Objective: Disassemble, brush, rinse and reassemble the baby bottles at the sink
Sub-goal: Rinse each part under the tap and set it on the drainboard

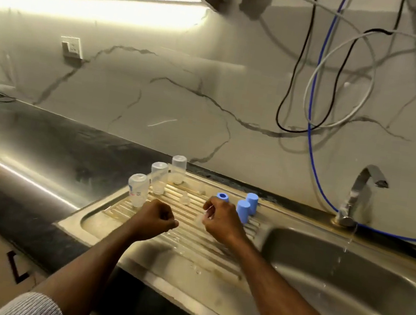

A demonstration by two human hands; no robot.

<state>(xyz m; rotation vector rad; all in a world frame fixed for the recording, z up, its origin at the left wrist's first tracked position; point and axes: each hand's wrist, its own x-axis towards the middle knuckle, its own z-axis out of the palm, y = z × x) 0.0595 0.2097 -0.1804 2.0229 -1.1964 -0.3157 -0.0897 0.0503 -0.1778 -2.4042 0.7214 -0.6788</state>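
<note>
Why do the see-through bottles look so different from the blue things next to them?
The clear bottle bodies are see-through and stand upside down on the left of the drainboard; the blue caps are solid blue and stand on its right, nearer the tap. The bottle bodies look taller than the caps. There are three of each, all standing upright on the ridges.

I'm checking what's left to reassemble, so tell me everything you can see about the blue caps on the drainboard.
Three blue caps stand on the ribbed steel drainboard, near its back edge and left of the sink basin. They look like matte light-blue plastic cylinders. Two stand closed end up, close together. The third, to their left, shows a dark round opening on top, and its lower part is hidden behind the right hand. Whether that hand touches it cannot be told. None is fitted on a bottle.
</note>
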